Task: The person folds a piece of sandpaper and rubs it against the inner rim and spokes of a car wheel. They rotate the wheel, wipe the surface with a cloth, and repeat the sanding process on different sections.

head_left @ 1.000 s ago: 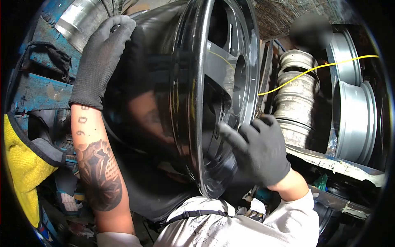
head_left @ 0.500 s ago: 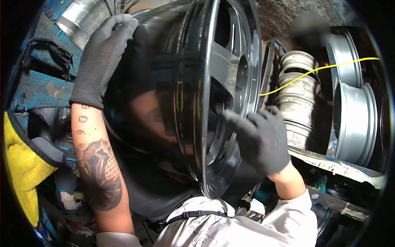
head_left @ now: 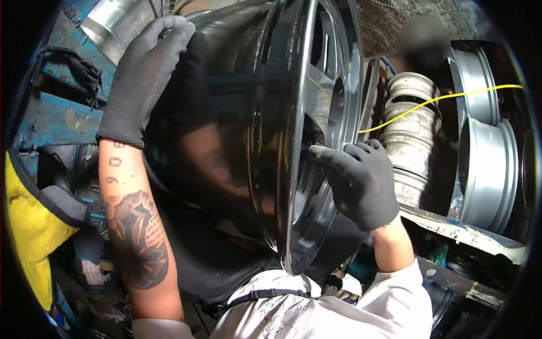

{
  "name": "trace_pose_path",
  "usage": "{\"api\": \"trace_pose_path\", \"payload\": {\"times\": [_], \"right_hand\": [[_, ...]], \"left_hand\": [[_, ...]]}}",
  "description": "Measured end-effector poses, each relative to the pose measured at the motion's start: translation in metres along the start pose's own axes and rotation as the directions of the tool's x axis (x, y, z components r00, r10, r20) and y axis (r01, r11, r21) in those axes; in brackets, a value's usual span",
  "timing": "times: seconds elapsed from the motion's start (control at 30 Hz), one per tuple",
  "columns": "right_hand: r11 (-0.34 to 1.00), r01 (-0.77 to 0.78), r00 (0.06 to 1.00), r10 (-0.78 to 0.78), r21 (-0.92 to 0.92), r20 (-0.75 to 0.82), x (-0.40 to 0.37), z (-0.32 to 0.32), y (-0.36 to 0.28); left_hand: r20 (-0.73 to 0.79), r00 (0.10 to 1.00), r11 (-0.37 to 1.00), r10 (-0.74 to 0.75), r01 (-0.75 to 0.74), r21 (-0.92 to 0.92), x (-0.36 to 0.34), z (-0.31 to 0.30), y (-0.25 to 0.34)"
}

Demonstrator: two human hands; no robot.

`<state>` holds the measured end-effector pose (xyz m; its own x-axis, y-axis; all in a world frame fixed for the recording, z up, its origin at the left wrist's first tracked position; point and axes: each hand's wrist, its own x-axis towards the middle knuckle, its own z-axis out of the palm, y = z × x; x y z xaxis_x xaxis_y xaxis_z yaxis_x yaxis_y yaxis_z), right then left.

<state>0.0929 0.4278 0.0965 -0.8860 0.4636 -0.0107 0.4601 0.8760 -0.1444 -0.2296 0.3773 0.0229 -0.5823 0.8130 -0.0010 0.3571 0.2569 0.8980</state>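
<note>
A large glossy black wheel rim (head_left: pixel 220 107) stands on its side in front of my body, its spoked face turned to the right. My left hand (head_left: pixel 155 65), in a black knit glove, has its fingers bent over the far left edge of the rim. Also gloved, my right hand (head_left: pixel 361 181) is at the spoked face, with the fingers curled against a spoke and the thumb side toward the outer lip. The right fingertips are partly hidden behind the spokes.
Several worn silver rims (head_left: pixel 409 138) are stacked to the right, beside larger silver rims (head_left: pixel 490 169) on a rack. A yellow cord (head_left: pixel 446 97) crosses in front. On the left are blue metal framework (head_left: pixel 62 121) and a yellow cloth (head_left: pixel 34 220). A silver cylinder (head_left: pixel 116 25) lies behind.
The rim's front lip has shifted slightly right, toward my right hand. My right hand, blurred before, has settled with its fingers against the spokes. My left hand has barely moved.
</note>
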Motion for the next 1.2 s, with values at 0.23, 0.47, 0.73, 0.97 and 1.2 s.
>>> {"api": "trace_pose_path", "payload": {"times": [0.23, 0.47, 0.73, 0.97, 1.2], "right_hand": [[0.994, -0.064, 0.998, 0.063, 0.088, 0.014, -0.003, -0.001, 0.001], [0.982, -0.129, 0.990, 0.119, 0.140, 0.078, -0.007, -0.010, -0.005], [0.850, -0.179, 0.809, 0.413, 0.495, -0.418, -0.014, 0.029, 0.010], [0.957, -0.170, 0.796, 0.274, 0.235, -0.540, 0.015, 0.049, 0.011], [0.989, 0.025, 0.770, 0.073, 0.144, -0.634, 0.042, 0.038, 0.012]], "left_hand": [[-0.099, 0.992, 0.995, 0.079, -0.084, -0.047, -0.004, 0.008, 0.002], [-0.080, 0.996, 0.997, 0.040, -0.045, -0.065, -0.004, 0.008, 0.005], [-0.098, 0.991, 0.990, 0.091, -0.100, -0.096, 0.000, 0.009, 0.003], [-0.029, 0.999, 0.987, 0.021, -0.026, -0.157, -0.002, 0.006, 0.005], [-0.044, 0.998, 0.989, 0.048, -0.053, -0.138, 0.000, 0.006, 0.001]]}}
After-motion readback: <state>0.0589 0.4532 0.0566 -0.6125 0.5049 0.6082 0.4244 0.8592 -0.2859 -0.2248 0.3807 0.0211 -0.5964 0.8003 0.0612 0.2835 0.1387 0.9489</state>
